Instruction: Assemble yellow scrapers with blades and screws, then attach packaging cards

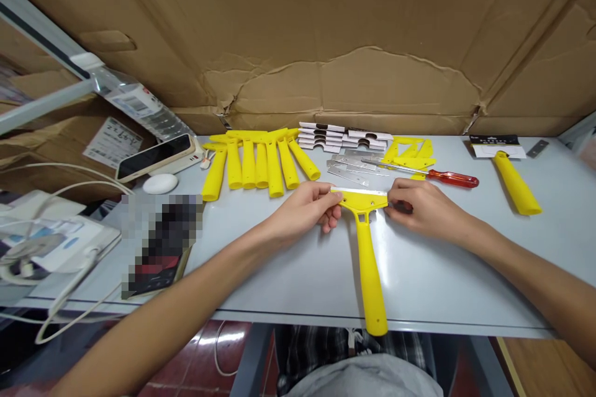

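Note:
A yellow scraper lies before me, its handle pointing toward me and reaching over the front edge of the desk. Along the top of its head runs a thin metal blade. My left hand pinches the left end of the head between thumb and fingers. At the other end, my right hand has its fingers closed on the head's right corner; its fingertips are partly hidden. Just behind the head lie several loose metal blades and a screwdriver with a red handle.
Several yellow scraper handles stand in a row at back left. Stacked white blade packs and yellow plates sit behind. A carded scraper lies right. Phones, a bottle and cables crowd the left.

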Tool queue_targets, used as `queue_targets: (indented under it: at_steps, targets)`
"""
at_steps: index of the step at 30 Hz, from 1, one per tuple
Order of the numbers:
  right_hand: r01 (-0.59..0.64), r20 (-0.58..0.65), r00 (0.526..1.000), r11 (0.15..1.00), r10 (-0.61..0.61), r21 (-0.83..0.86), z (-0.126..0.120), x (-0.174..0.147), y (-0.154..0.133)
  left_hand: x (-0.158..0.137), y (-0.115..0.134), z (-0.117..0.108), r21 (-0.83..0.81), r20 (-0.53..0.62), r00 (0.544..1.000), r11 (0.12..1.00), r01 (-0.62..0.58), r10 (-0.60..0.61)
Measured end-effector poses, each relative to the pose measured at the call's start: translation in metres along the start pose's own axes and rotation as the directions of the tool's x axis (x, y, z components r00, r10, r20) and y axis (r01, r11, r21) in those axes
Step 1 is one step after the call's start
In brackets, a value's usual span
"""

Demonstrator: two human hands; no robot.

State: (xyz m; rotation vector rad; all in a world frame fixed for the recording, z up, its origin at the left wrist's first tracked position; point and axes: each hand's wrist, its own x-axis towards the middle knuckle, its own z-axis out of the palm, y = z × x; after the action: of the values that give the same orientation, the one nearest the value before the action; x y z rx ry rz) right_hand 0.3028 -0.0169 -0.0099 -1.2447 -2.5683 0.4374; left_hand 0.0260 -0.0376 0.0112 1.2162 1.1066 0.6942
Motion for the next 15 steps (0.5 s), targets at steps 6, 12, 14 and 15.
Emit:
queue_targets:
  at_steps: [6,12,14,15]
  targets:
    - [0.0,0.021,1.0,1.0,0.0,-0.004,-0.0006,-0.0002,-0.0012,0.0008,-0.0013,0.0002,0.009,0.01,1.0,1.0,0.0,0.0]
    - [-0.008,0.015,1.0,1.0,0.008,-0.029,-0.0005,0.0005,-0.0032,0.0,-0.0029,0.0021,-0.034,0.012,1.0,0.999,0.027,-0.027]
    - [0.005,0.006,1.0,0.999,-0.005,-0.039,0.0003,0.0005,-0.0033,-0.0002,-0.0029,0.0027,-0.048,0.002,0.999,0.998,0.034,-0.034]
    - [0.01,-0.002,1.0,0.999,-0.01,-0.043,0.0008,0.0005,-0.0031,-0.0002,-0.0027,0.0029,-0.052,0.001,0.999,0.998,0.035,-0.035]
